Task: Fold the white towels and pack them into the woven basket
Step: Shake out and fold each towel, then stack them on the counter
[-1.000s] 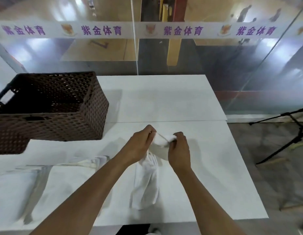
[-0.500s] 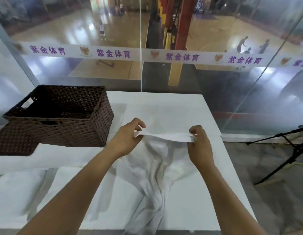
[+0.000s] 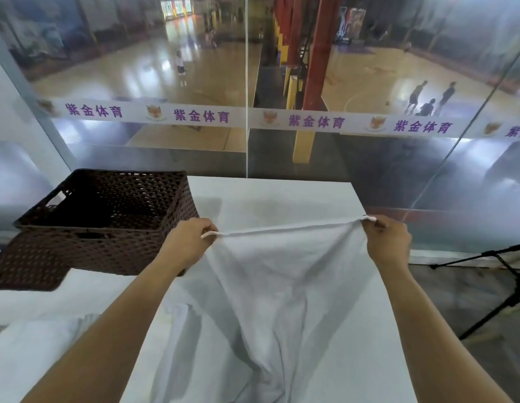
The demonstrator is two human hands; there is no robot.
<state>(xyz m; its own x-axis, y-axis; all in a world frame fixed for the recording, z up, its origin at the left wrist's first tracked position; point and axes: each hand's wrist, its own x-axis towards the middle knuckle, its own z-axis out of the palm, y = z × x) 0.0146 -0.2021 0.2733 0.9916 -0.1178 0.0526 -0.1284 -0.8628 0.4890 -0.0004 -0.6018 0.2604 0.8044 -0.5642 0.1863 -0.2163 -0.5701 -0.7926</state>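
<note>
Evidently limp and light, the white towel (image 3: 282, 280) sags between left hand (image 3: 186, 245) and right hand (image 3: 388, 242), each pinching a top corner, the sensible holds.

Towel (image 3: 270, 286): lower end runs off the frame at 6 o'clock; full length cannot be judged. Its held corners are mostly covered by the fingers of the left hand (image 3: 186, 242) and right hand (image 3: 388, 242). Second white towel (image 3: 29, 350) at 8 o'clock is cut by the left edge and overlapped by the left forearm. Woven basket (image 3: 107, 245) at 10 o'clock: floor in shadow, contents indeterminate. Tripod (image 3: 503, 289) at 3 o'clock is clipped by the right edge.
</note>
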